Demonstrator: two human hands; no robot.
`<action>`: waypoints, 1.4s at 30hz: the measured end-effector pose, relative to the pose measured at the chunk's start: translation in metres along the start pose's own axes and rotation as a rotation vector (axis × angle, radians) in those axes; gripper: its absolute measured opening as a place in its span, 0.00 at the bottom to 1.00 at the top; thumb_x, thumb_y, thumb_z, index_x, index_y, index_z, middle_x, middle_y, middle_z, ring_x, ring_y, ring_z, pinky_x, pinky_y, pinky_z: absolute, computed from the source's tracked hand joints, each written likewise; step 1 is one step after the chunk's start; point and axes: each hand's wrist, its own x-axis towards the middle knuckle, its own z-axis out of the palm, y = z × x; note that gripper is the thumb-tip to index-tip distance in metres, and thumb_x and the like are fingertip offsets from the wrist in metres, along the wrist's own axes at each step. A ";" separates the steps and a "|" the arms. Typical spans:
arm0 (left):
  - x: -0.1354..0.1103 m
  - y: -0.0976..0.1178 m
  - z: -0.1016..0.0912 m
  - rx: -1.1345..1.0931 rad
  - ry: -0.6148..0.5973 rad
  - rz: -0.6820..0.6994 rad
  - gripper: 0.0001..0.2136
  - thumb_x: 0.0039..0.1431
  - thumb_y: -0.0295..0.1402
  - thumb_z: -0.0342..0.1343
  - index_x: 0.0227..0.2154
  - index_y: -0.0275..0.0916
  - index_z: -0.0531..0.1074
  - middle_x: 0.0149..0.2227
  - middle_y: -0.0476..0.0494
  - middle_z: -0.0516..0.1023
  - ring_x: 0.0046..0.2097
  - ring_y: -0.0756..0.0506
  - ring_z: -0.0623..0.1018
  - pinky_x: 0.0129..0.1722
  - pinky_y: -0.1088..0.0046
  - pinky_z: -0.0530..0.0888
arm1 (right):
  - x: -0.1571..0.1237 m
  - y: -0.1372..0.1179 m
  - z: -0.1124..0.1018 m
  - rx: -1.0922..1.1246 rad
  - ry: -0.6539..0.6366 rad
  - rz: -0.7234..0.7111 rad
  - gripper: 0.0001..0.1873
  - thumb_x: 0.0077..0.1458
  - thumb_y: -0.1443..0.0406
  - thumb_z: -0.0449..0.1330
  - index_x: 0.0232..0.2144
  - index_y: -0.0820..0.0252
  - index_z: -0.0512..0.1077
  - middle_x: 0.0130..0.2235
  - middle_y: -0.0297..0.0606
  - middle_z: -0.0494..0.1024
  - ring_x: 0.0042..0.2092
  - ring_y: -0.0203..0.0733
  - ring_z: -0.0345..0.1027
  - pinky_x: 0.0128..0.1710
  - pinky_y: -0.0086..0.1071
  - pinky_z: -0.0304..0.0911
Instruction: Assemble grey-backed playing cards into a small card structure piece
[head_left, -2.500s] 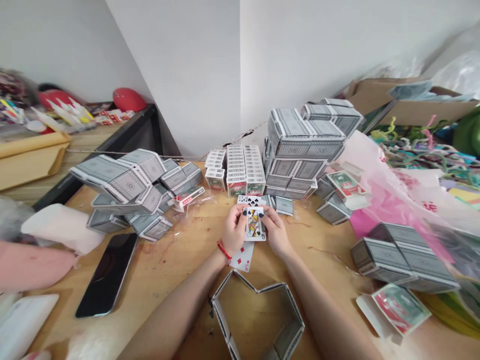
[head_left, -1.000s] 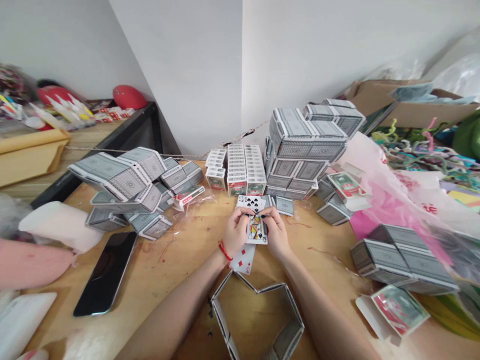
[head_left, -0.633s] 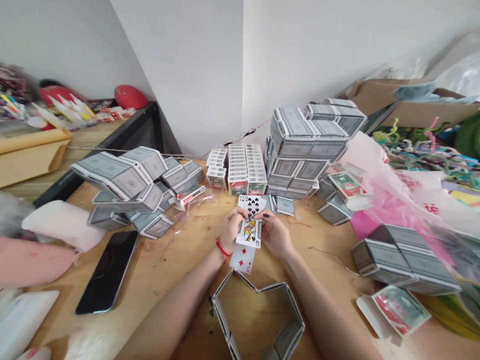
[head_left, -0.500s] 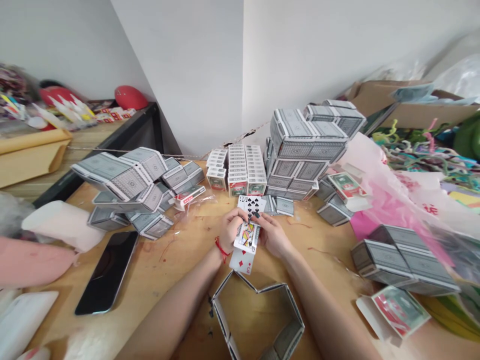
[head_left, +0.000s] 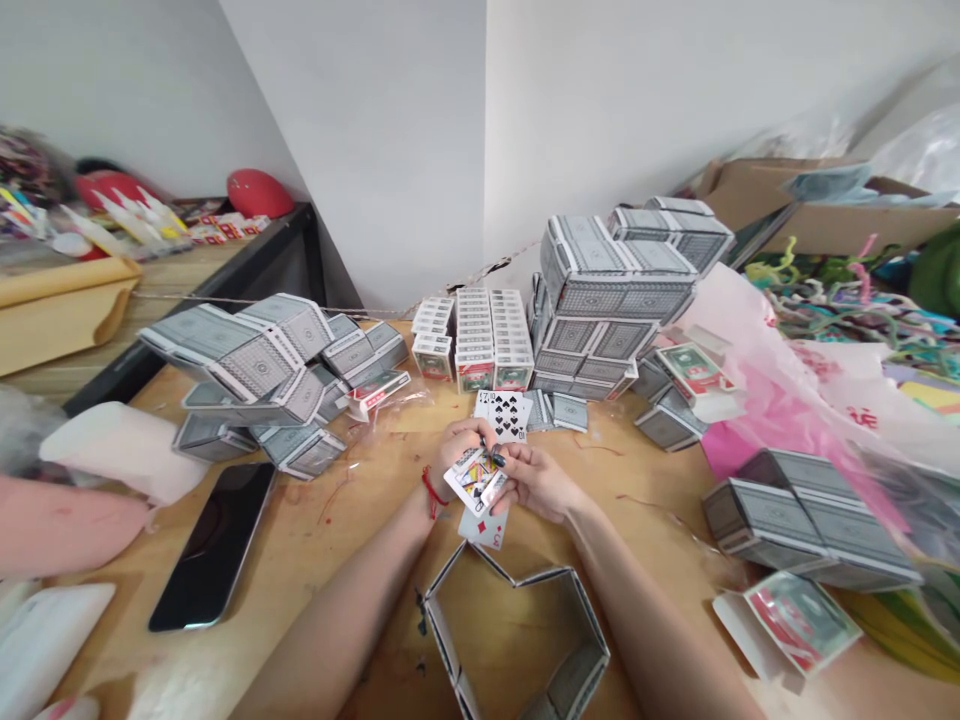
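Over the middle of the table, my left hand (head_left: 459, 452) is closed on a queen playing card (head_left: 471, 478), which is tilted. From the other side my right hand (head_left: 538, 482) pinches at the same card, its fingers curled by the card's right edge. Small dark spots show at the fingertips; I cannot make out what they are. Just beyond the hands lies a ten of spades (head_left: 510, 412), overlapping other cards. A three of diamonds (head_left: 481, 530) lies below the hands. Between my forearms stands an open heart-shaped frame (head_left: 592, 620) made of cards.
Folded card blocks are stacked at left (head_left: 259, 365) and right (head_left: 615, 290). Rows of card boxes (head_left: 474, 340) stand at the back. A black phone (head_left: 214, 545) lies left; an open card box (head_left: 802, 620) lies right. Pink plastic bags (head_left: 810, 400) cover the right side.
Both hands have drawn slightly nearer to me. The queen card has turned and tilted to the left, and more of the ten of spades shows.
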 end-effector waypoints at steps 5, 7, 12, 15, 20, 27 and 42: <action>0.001 0.001 0.002 -0.157 0.097 -0.016 0.16 0.48 0.43 0.48 0.26 0.36 0.73 0.26 0.42 0.73 0.28 0.47 0.72 0.28 0.72 0.68 | 0.003 -0.002 -0.003 -0.089 0.132 -0.156 0.18 0.42 0.56 0.64 0.24 0.60 0.60 0.21 0.32 0.74 0.21 0.38 0.71 0.20 0.30 0.69; 0.001 -0.001 0.005 -0.259 0.102 -0.042 0.21 0.50 0.48 0.45 0.30 0.34 0.73 0.28 0.40 0.75 0.30 0.46 0.73 0.30 0.69 0.70 | 0.003 -0.004 -0.004 -0.144 0.222 -0.229 0.17 0.43 0.55 0.63 0.24 0.59 0.61 0.22 0.31 0.74 0.22 0.38 0.71 0.20 0.31 0.69; -0.001 -0.003 0.009 -0.013 0.139 0.026 0.17 0.44 0.40 0.59 0.35 0.35 0.73 0.33 0.41 0.76 0.31 0.47 0.74 0.30 0.73 0.69 | 0.004 -0.004 0.000 -0.281 0.340 -0.354 0.18 0.46 0.52 0.59 0.25 0.58 0.59 0.20 0.30 0.72 0.23 0.40 0.72 0.19 0.30 0.67; -0.003 -0.004 0.011 0.164 0.249 0.049 0.14 0.42 0.37 0.61 0.33 0.35 0.73 0.30 0.43 0.76 0.30 0.48 0.73 0.30 0.74 0.69 | 0.003 -0.001 0.003 -0.364 0.341 -0.375 0.18 0.48 0.51 0.57 0.26 0.58 0.58 0.17 0.29 0.71 0.21 0.40 0.72 0.19 0.30 0.67; -0.004 -0.003 0.011 0.312 0.311 0.157 0.09 0.43 0.35 0.60 0.29 0.37 0.74 0.29 0.44 0.76 0.33 0.47 0.73 0.34 0.72 0.70 | 0.002 0.000 0.002 -0.467 0.353 -0.409 0.16 0.50 0.52 0.55 0.26 0.57 0.58 0.16 0.27 0.69 0.19 0.39 0.70 0.20 0.30 0.66; -0.003 -0.005 0.011 0.585 0.350 0.422 0.05 0.51 0.33 0.55 0.29 0.41 0.74 0.31 0.44 0.76 0.36 0.46 0.73 0.41 0.68 0.68 | 0.005 0.005 -0.001 -0.543 0.372 -0.416 0.15 0.51 0.53 0.55 0.25 0.56 0.59 0.20 0.31 0.72 0.22 0.41 0.71 0.23 0.34 0.68; -0.003 -0.007 0.011 0.686 0.344 0.469 0.08 0.53 0.31 0.52 0.21 0.39 0.68 0.26 0.47 0.68 0.34 0.47 0.68 0.36 0.69 0.65 | 0.005 0.001 -0.002 -0.669 0.213 -0.281 0.15 0.55 0.55 0.49 0.28 0.60 0.66 0.22 0.34 0.73 0.23 0.38 0.70 0.24 0.30 0.67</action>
